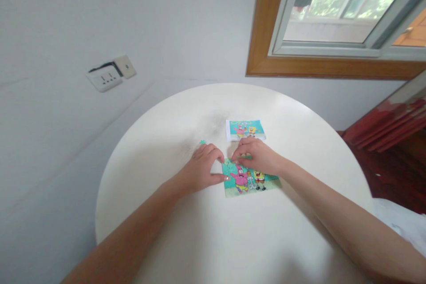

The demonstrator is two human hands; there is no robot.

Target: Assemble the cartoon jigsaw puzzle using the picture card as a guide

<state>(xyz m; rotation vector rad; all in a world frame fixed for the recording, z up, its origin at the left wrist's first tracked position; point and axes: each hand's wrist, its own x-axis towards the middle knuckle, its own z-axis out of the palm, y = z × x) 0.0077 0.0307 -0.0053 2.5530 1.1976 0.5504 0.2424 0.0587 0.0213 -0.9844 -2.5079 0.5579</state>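
Observation:
A small cartoon jigsaw puzzle [251, 181] with a teal background lies flat near the middle of the round white table [166, 151]. My left hand [203, 168] rests at its left edge, thumb and fingers curled and touching the puzzle's upper left corner. My right hand [258, 154] lies over the puzzle's top edge, fingertips pinched down on a piece there. A loose teal piece [203, 142] sits on the table just above my left hand. A reference picture card [245, 129] with the same cartoon lies beyond my right hand.
A white wall with a socket and switch plate [109, 74] stands behind the table at left. A wood-framed window [333, 22] is at the upper right. Dark red boards [392, 124] lean at the right beyond the table's edge.

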